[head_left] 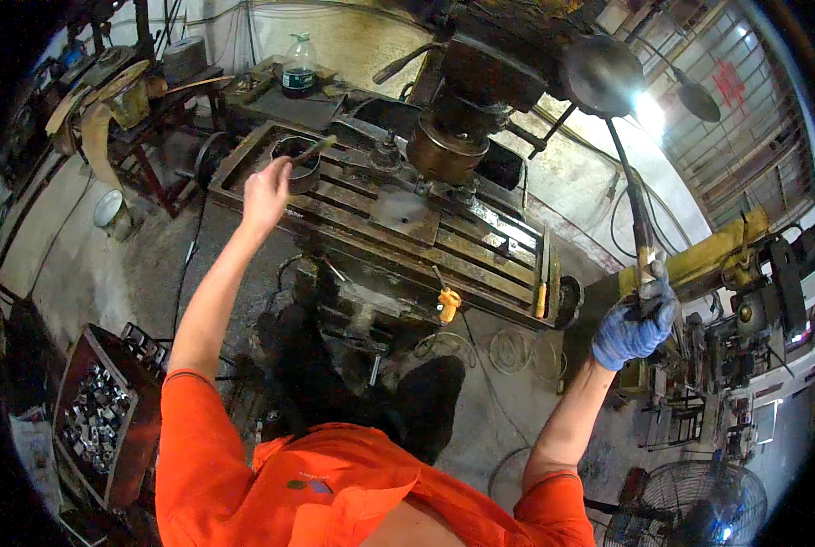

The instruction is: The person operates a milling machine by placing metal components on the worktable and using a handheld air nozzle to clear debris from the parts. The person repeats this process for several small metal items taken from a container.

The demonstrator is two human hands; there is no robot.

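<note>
My bare left hand (269, 193) is closed on a short, thin-handled brush (313, 151), its pale tip pointing up to the right. Below the brush stands a round dark pot (304, 179) at the left end of the slotted machine table (357, 211). On the right, my right hand (640, 324) wears a blue glove and is wrapped round the lower end of a long metal lever (633, 187). The lever runs up to a round metal hub (602, 77) on the machine. Over the table hangs the cylindrical machine head (447, 150), above a flat metal plate (405, 210).
A yellow switch box (448, 304) hangs at the table's front edge, with cable coiled on the floor. At lower left is a bin (98, 415) of small metal parts. A bottle (299, 66) stands behind the table; a fan (699, 501) is at lower right.
</note>
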